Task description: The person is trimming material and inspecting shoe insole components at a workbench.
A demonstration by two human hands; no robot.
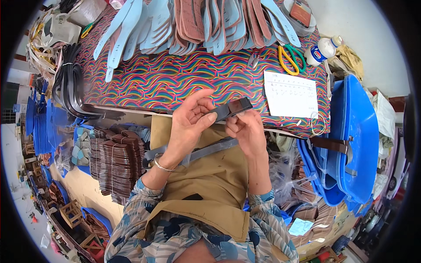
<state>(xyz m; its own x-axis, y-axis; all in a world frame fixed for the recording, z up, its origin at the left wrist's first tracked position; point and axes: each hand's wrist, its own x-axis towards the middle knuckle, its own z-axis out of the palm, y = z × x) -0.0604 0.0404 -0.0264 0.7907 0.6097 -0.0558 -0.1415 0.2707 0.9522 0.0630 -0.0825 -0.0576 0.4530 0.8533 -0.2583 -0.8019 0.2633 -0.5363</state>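
White bottle [325, 49], paper [291, 95], blue basins [360, 144]

A tabletop [175, 72] covered in wavy rainbow-patterned cloth stands near a plain white wall [355, 22] at upper right. A cream-coloured floor [76, 186] shows at lower left, where small wooden stools [70, 213] stand toward the rim. Bright, even light fills the room.

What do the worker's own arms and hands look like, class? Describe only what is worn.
The left hand and right hand are ungloved. A thin, silver-coloured bangle circles the left wrist; none shows on the right. The left sleeve and right sleeve are patterned in blue, grey and whitish shapes, leaving the wrists bare.
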